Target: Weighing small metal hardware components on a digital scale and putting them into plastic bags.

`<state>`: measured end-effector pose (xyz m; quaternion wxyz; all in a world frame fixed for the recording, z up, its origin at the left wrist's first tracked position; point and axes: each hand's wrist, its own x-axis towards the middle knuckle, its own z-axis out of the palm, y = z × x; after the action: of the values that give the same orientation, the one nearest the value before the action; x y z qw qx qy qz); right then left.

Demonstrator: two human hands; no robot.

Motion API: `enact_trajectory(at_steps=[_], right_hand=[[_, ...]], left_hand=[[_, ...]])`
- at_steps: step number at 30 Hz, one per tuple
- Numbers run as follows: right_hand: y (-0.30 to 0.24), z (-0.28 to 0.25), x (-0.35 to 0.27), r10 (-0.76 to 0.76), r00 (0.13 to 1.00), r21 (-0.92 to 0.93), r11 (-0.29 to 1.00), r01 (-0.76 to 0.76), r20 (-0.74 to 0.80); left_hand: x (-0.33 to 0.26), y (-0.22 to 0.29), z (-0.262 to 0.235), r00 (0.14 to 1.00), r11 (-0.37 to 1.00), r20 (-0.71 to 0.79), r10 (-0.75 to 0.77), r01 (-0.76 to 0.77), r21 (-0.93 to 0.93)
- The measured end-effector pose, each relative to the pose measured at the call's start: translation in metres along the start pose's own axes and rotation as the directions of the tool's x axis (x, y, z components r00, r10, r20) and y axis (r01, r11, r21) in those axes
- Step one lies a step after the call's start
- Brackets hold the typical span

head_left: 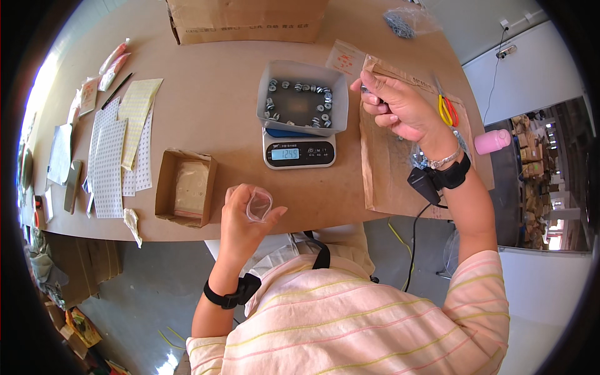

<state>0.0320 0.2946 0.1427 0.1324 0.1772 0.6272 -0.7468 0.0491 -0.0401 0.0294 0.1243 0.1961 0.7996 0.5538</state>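
My left hand (240,215) is closed round a small clear plastic bag (259,206), whose mouth gapes between thumb and fingers near the table's front edge. My right hand (397,103) is raised to the right of the scale, its fingers curled on small dark metal pieces (369,91) that are mostly hidden. Left of that hand, a translucent plastic bin (303,70) stands on a white digital scale (299,164) with a lit display. Several short silvery metal parts (306,87) lie along the bin's inner walls. A brown paper sheet (381,162) lies beneath my right arm.
A small open cardboard box (210,181) holding clear bags sits left of my left hand. Further left are sticker sheets (109,169) and a black pen (117,91). Pliers (447,111) and a pink bottle (492,142) lie right; a large carton (247,22) stands at the back.
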Motion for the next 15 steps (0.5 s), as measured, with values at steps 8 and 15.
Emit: enact_trajectory(at_steps=[8, 15], right_hand=[[0.009, 0.005, 0.004, -0.003, 1.000, 0.081, 0.997, 0.001, 0.015], [0.019, -0.027, -0.005, 0.014, 1.000, 0.024, 1.000, -0.014, 0.013]], left_hand=[[0.006, 0.004, 0.000, 0.997, 0.994, -0.020, 0.076, -0.074, 0.080], [0.007, -0.001, -0.003, 0.996, 0.978, -0.034, 0.079, -0.071, 0.198]])
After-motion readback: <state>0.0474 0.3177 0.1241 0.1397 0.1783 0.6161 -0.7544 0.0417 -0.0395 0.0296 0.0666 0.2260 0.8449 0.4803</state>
